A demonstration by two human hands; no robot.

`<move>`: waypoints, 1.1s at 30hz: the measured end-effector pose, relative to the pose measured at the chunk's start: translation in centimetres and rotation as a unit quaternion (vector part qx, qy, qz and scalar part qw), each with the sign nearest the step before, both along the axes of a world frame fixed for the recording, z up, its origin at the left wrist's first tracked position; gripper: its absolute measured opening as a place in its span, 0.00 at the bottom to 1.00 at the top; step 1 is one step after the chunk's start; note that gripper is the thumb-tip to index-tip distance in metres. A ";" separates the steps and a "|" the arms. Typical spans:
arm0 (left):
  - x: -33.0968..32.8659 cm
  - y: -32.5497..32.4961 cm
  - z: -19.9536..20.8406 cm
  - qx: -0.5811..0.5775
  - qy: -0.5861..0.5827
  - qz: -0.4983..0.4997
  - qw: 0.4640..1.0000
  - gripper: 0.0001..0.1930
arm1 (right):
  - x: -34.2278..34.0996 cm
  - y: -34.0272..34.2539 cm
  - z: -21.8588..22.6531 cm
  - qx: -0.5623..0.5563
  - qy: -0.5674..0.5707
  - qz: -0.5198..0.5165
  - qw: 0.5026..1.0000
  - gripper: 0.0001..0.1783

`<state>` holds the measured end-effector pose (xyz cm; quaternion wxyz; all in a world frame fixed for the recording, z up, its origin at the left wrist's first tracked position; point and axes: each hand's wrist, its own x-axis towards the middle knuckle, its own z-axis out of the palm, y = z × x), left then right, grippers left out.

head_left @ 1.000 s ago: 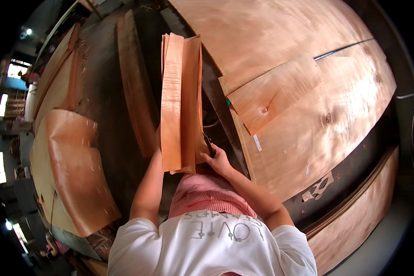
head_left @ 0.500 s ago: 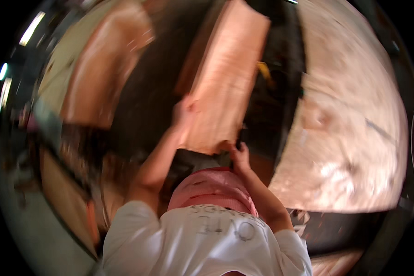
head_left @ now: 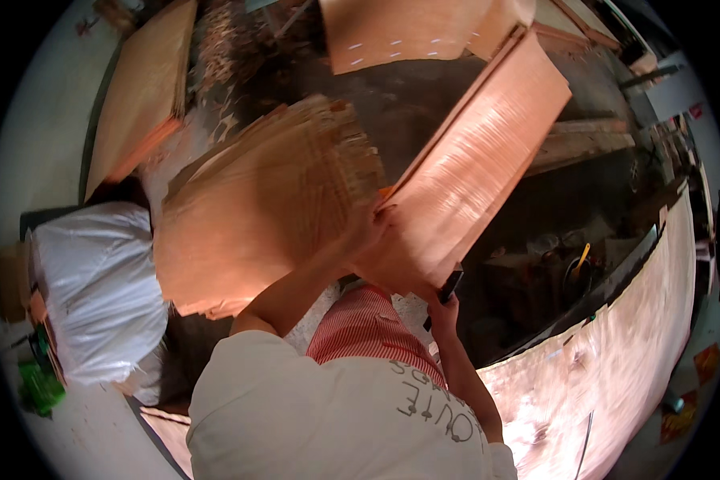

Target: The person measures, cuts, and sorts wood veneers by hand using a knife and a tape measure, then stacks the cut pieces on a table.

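A long, reddish-brown wood veneer sheet (head_left: 472, 152) slants away from me to the far right, held in both hands. My left hand (head_left: 368, 224) is closed on its left edge. At the near end, my right hand (head_left: 444, 310) grips the corner, and a black, block-shaped tool (head_left: 453, 282) sticks out of the same hand; its exact kind cannot be made out. A second layer shows along the sheet's left edge. Just left of it, below my left forearm, lies a thick stack of veneer sheets (head_left: 248, 208) with ragged edges.
A large pale wood sheet (head_left: 616, 336) spreads at the right. Further stacked boards stand at the far left (head_left: 140, 96) and far middle (head_left: 400, 32). A white plastic-wrapped bundle (head_left: 100, 288) is at the left. A yellow-handled item (head_left: 580, 260) sits among dark clutter on the right.
My view has swung left, so the pale sheet and yellow item have shifted right and down. The held veneer now tilts more to the right, beside the stack. Both hands keep their hold.
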<state>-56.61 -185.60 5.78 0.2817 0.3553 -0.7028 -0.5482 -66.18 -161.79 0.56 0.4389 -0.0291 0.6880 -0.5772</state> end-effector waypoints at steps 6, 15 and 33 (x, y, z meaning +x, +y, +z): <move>9.8 4.3 -0.2 0.206 0.096 0.221 0.948 0.13 | 3.9 -1.1 2.4 -0.032 0.060 0.096 0.993 0.07; 18.9 4.2 0.8 0.094 0.347 0.461 0.811 0.08 | 5.4 -3.0 5.8 -0.063 0.082 0.216 0.971 0.11; 37.7 2.9 0.7 0.188 0.383 0.593 0.683 0.16 | 14.9 -14.8 -2.1 -0.024 0.036 0.449 0.892 0.09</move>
